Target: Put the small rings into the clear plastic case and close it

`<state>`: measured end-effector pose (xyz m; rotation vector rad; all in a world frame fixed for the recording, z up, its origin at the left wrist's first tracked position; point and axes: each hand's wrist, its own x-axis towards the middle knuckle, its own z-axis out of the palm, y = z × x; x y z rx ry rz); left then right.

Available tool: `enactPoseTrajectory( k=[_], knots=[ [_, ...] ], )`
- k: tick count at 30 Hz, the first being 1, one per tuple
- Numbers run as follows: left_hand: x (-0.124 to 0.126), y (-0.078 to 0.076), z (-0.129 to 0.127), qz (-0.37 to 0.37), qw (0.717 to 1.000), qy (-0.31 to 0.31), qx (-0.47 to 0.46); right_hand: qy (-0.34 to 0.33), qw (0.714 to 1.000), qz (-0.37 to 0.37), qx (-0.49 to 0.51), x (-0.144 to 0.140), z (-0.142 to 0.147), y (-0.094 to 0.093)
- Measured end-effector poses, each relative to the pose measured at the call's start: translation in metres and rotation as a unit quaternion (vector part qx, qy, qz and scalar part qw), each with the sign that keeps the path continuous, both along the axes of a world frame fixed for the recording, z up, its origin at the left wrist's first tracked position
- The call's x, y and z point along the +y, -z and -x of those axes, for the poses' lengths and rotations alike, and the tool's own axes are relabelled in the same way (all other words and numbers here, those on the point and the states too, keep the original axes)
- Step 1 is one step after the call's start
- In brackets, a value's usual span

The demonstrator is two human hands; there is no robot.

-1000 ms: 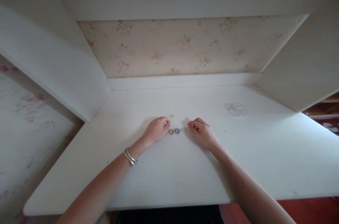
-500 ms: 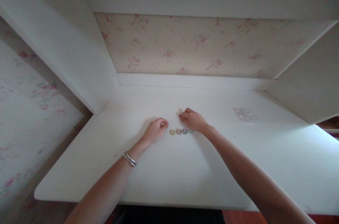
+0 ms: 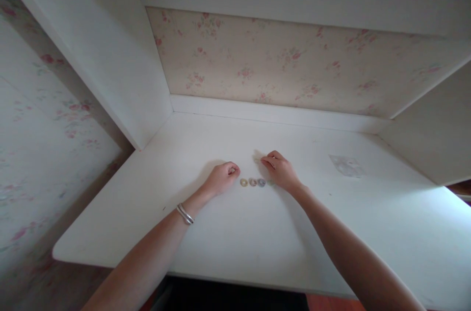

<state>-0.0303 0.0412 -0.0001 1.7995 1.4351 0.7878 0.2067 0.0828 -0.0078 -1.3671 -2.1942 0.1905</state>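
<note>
Small rings lie in a short row on the white desk (image 3: 235,242): a yellowish ring (image 3: 243,182), a pinkish ring (image 3: 252,182) and a bluish ring (image 3: 261,182); a further one is mostly hidden under my right hand. My left hand (image 3: 221,178) rests on the desk just left of the row, fingers curled in, with nothing visible in it. My right hand (image 3: 280,169) sits just behind the row's right end, thumb and forefinger pinched on what looks like a small pale ring (image 3: 258,159).
The desk sits in a white alcove with slanted side panels (image 3: 110,56), a shelf overhead and flowered wallpaper (image 3: 279,61) at the back. A pale see-through patch (image 3: 346,165) lies on the desk at the right. Silver bangles (image 3: 185,214) circle my left wrist.
My right hand reached behind the row to the lone ring lying there and pinched it. My left hand drew back slightly from the row's left end. The view shifted.
</note>
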Motion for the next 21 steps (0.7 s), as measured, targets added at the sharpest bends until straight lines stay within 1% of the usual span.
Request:
enactPoseTrajectory(
  k=[6, 12, 16, 21],
  knots=[
    [0.0, 0.001, 0.0, -0.007, 1.0, 0.005, 0.005, -0.006, 0.998, -0.007, 0.069, -0.012, -0.008, 0.003],
    [0.001, 0.002, -0.001, -0.008, 1.0, 0.01, 0.003, -0.013, 0.997, -0.019, 0.072, -0.03, -0.011, -0.001],
    [0.0, 0.001, -0.001, -0.011, 1.0, 0.007, 0.009, -0.031, 0.998, -0.013, 0.049, -0.048, 0.003, -0.01],
    [-0.001, 0.001, 0.0, -0.026, 1.0, 0.016, 0.004, -0.091, 0.995, -0.019, -0.022, -0.066, 0.033, -0.019]
  ],
)
